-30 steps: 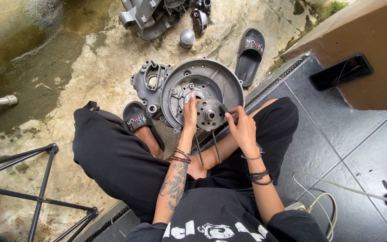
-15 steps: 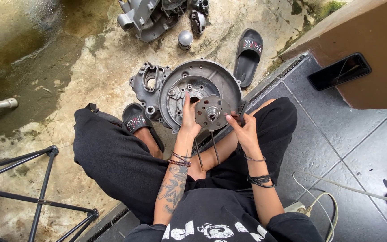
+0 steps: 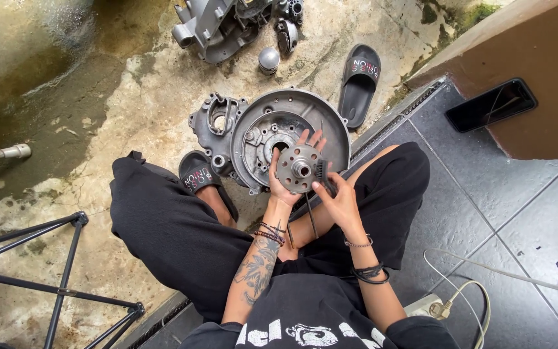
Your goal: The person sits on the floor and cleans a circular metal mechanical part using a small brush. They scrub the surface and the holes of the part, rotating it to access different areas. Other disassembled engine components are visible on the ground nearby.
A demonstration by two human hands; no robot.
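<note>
Held from behind by the left hand (image 3: 283, 184), fingers spread around its rim, the round metal hub (image 3: 298, 169) sits above the lap, just in front of the large engine cover (image 3: 330, 119) on the wet concrete. To its right, the right hand (image 3: 338, 203) pinches a small dark brush (image 3: 321, 171) against the hub's face. I judge the cleaning is in progress; the hub looks partly grey, and more parts (image 3: 217, 26) lie further away, untouched.

floor: wet, stained concrete (image 3: 66, 97) at left — dark grey tiles (image 3: 485, 213) at right | drain grate (image 3: 389, 119) between them | wall: brown ledge (image 3: 537, 58) | furniture: black metal frame (image 3: 46, 284) | light: daylight
</note>
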